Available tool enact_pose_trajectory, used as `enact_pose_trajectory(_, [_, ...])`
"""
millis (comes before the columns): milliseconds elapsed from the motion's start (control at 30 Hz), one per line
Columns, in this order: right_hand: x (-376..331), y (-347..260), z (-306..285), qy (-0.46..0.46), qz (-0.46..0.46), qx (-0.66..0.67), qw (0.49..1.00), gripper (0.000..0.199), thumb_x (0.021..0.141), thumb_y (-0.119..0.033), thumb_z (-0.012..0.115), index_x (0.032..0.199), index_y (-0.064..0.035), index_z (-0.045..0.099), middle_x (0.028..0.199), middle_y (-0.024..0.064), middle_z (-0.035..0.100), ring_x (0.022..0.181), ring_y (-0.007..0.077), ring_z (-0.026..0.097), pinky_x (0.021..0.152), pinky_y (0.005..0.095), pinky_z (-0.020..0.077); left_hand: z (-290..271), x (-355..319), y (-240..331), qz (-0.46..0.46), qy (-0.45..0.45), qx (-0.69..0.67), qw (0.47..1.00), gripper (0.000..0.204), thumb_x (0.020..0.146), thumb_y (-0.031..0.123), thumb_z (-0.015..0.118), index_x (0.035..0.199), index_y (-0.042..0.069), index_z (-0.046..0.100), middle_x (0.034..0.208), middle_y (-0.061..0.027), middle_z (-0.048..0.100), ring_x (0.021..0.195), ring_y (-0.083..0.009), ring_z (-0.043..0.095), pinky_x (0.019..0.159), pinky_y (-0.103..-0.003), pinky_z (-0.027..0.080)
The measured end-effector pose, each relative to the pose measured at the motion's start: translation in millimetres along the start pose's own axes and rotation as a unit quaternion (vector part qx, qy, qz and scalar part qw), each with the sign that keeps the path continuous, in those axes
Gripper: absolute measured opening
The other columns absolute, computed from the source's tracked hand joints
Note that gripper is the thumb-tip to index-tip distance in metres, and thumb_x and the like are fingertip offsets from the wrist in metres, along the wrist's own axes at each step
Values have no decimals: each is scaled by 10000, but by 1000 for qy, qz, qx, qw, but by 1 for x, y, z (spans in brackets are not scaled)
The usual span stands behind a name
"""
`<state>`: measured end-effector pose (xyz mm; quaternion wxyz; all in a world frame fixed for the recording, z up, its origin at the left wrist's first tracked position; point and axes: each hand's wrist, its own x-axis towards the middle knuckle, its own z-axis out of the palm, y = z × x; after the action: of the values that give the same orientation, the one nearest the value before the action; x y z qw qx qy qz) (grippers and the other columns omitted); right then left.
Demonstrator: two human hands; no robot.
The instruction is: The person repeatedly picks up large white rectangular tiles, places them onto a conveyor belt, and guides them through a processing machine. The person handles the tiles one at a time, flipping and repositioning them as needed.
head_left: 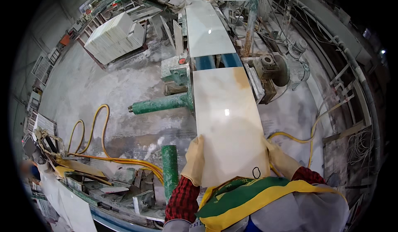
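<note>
A long polished white stone slab (227, 107) stretches away from my body, its near end close to my green and yellow apron (244, 194). The slab has a brown stain at its far right corner and a small black oval drawn near its close end. My left hand (195, 159), in a cream glove, grips the slab's left edge with its fingers partly hidden. Opposite it, my right hand (282, 159), gloved alike, holds the right edge, its fingers mostly out of sight. Beyond the slab's far end, a strip of blue conveyor belt (218, 61) shows before another white slab (209, 29).
A green cylinder (159, 104) juts out left of the conveyor, and a green post (169, 165) stands near my left forearm. A motor (296, 68) sits at the right. Yellow hoses (105, 149) cross the floor. Stacked slabs (114, 37) stand at the far left.
</note>
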<state>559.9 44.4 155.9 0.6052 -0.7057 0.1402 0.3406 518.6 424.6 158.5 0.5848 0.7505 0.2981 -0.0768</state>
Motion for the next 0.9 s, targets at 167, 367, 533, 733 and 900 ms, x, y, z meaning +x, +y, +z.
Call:
enact_pose_trajectory(167, [-50, 7, 47, -1, 20, 176, 984, 476, 1041, -458, 693, 1332, -82, 677, 1183, 52, 704, 998, 168, 688, 877, 353, 575, -12, 17, -3, 18, -84, -123, 989, 659, 1111, 556, 452, 1478, 31, 609, 1322, -146, 722, 1141, -258, 701, 996, -383, 529])
enact_pose_trajectory(367, [-7, 26, 29, -22, -72, 128, 989, 507, 1008, -341, 771, 1370, -11, 642, 1162, 74, 726, 1033, 195, 691, 899, 364, 582, -34, -5, -44, -39, -195, -279, 939, 589, 1134, 441, 522, 1526, 2, 549, 1395, -137, 679, 1204, -261, 686, 991, -391, 572])
enact_pose_trajectory(533, [-1, -19, 44, 21, -31, 155, 987, 532, 1005, -296, 782, 1394, 24, 613, 1195, 95, 725, 1044, 214, 694, 868, 375, 596, -14, -44, -44, -125, -107, -294, 942, 591, 1126, 448, 563, 1485, -22, 574, 1390, -117, 681, 1205, -237, 680, 1011, -402, 568])
enact_pose_trajectory(733, [27, -30, 35, 10, -20, 164, 986, 563, 1006, -273, 779, 1440, 25, 579, 1259, 112, 708, 1078, 216, 692, 898, 379, 595, 0, -27, -35, -72, -88, -325, 939, 582, 1126, 464, 563, 1456, -13, 603, 1361, -100, 677, 1207, -223, 643, 1040, -402, 524])
enact_pose_trajectory(900, [43, -40, 33, 19, -27, 167, 985, 555, 1026, -279, 759, 1456, 16, 570, 1270, 108, 705, 1086, 224, 694, 919, 375, 592, 3, -7, -36, -48, -76, -298, 950, 619, 1118, 476, 572, 1459, -41, 590, 1373, -110, 667, 1212, -224, 631, 1050, -394, 513])
